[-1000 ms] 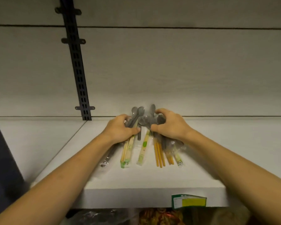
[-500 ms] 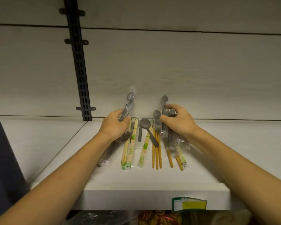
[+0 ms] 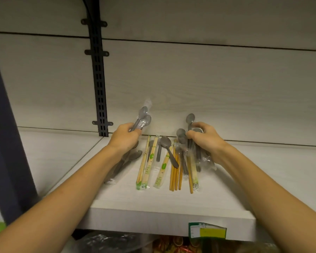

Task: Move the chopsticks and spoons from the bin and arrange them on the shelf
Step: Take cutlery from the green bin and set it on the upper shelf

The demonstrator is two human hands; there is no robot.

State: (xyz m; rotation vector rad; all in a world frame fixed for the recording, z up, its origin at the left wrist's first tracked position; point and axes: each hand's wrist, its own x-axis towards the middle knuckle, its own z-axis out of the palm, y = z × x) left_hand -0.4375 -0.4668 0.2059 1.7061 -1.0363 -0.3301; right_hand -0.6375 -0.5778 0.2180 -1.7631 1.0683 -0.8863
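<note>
On the white shelf (image 3: 263, 172) lie wrapped chopsticks (image 3: 147, 165) and bare orange chopsticks (image 3: 175, 172), side by side, ends toward me. A loose grey spoon (image 3: 167, 145) lies across them. My left hand (image 3: 124, 137) grips two wrapped grey spoons (image 3: 142, 119), bowls raised toward the back wall. More wrapped spoons (image 3: 128, 159) lie under my left wrist. My right hand (image 3: 206, 139) grips a bunch of grey spoons (image 3: 190, 121) with handles down on the shelf. The bin is out of view.
A black slotted upright (image 3: 98, 79) is fixed to the back wall left of the hands. A green and yellow price tag (image 3: 207, 231) hangs on the shelf's front edge. Packaged goods (image 3: 171, 245) show on the level below. A dark post (image 3: 5, 143) stands at far left.
Both hands have pulled apart from the middle of the pile, each lifting a bunch of spoons. The left went left, the right went right, uncovering the chopsticks between them.
</note>
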